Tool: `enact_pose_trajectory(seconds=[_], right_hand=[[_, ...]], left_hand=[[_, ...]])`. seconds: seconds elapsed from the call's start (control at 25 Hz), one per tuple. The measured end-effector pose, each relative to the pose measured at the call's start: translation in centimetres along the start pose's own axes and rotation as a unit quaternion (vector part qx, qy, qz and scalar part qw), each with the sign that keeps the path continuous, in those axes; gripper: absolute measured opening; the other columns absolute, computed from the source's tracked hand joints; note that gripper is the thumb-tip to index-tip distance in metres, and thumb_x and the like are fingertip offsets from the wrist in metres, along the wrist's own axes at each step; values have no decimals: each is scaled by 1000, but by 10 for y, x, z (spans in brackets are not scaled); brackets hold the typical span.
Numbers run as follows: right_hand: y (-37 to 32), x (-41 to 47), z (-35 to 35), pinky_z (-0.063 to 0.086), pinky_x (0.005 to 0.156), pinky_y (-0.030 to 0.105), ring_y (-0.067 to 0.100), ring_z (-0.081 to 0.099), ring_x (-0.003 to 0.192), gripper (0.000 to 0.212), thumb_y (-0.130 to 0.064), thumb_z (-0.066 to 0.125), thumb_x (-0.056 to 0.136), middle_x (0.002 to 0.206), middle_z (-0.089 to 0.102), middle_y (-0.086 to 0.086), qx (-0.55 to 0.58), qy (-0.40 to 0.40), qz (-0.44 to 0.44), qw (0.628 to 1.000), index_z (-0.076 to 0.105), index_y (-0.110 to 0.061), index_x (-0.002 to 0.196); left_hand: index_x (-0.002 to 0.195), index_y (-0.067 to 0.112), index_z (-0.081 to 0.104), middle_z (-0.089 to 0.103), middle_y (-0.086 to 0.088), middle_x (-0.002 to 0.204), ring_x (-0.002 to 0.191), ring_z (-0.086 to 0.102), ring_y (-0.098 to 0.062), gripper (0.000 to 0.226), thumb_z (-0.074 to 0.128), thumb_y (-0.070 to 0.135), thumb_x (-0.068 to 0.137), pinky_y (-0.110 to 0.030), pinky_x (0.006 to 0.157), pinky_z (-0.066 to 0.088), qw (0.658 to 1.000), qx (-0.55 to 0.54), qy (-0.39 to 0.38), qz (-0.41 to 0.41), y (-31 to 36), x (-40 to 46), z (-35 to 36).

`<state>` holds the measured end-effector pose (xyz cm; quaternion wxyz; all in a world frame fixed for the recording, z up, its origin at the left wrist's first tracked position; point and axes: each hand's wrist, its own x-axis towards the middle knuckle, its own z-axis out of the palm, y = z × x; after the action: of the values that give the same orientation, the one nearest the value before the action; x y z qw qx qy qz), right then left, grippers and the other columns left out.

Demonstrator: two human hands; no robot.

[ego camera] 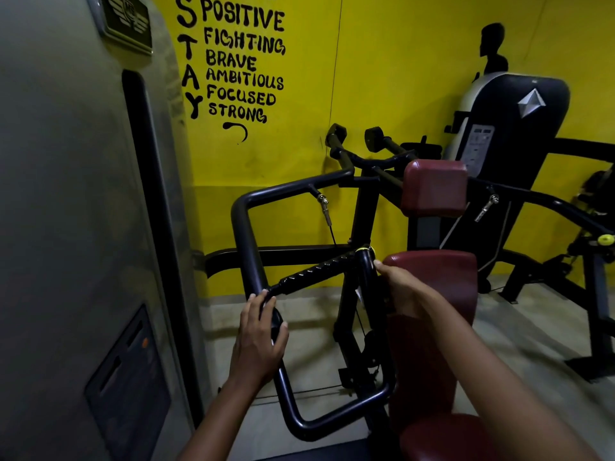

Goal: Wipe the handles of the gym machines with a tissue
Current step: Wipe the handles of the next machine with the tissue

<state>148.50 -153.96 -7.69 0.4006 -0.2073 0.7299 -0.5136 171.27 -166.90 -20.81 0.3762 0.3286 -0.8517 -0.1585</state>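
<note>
Both hands on the black frame of a gym machine, yellow wall with painted words behind.

Left hand (258, 337) curls round the frame's (248, 234) left tube, just below the ribbed handle (316, 269). Right hand (399, 287) grips the upright tube at the handle's other end, by a yellow ring (364, 249); no tissue visible, cannot tell which hand has it. Maroon seat pads (432, 188) right of the frame. Wall (382, 61) text, black paint: "STAY" vertical, beside "POSITIVE, FIGHTING, BRAVE, AMBITIOUS, FOCUSED, STRONG"; a black painted silhouette (492, 48) further right. Grey cover (66, 194) fills the left, badge (128, 21) unreadable. Second machine (519, 108) at back right, white diamond logo, chart label too small to read.
</note>
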Motion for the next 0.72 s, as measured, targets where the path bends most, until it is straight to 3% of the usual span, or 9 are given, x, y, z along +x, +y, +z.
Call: enact_pose_trajectory(seconds=[0.08,0.2,0.32,0.4,0.44,0.56,0.72], right_hand=[[-3,-5,-2,50,68,33,25,62,77,27,-28,57,93,79,70,10,-78,128,-65,987,68,-3,93],[10,-20,10,49,81,26,21,65,93,17,-11,65,87,97,72,9,-184,301,-285,891,72,-6,102],[46,-20,31,44,100,26,24,62,111,43,13,66,75,116,66,14,-316,308,-475,761,65,0,116],[66,-10,37,35,107,38,30,51,125,57,17,68,68,129,57,20,-440,287,-508,682,58,5,123],[69,-8,37,33,107,42,32,46,129,59,15,69,68,133,53,20,-469,277,-509,667,56,6,125],[63,-6,36,32,110,42,31,35,137,61,6,67,75,143,43,19,-498,261,-491,665,48,6,132],[42,-2,39,23,117,35,23,17,144,56,-3,51,92,153,24,15,-435,232,-444,748,30,1,144]], left_hand=[[140,14,44,32,0,150,143,16,-16,66,30,51,87,-28,112,17,1000,-1,1,0,0,-1,0],[139,14,45,32,0,150,143,17,-17,66,30,51,87,-29,112,18,1000,-2,1,1,-1,-1,0],[139,14,45,33,0,150,143,18,-18,65,31,51,87,-30,112,19,1000,-3,3,2,-1,0,0],[139,15,45,33,0,150,143,17,-17,65,30,51,86,-28,111,18,1000,-3,2,2,-1,0,0],[139,15,45,32,0,150,143,16,-17,66,30,51,86,-28,111,17,1000,-3,0,2,-1,0,0],[139,14,45,32,-1,150,143,16,-16,65,30,51,87,-28,112,16,1000,-4,1,2,-2,-1,0],[138,13,46,34,-2,149,142,18,-17,65,31,50,87,-30,112,18,1000,2,1,6,-1,0,-1]])
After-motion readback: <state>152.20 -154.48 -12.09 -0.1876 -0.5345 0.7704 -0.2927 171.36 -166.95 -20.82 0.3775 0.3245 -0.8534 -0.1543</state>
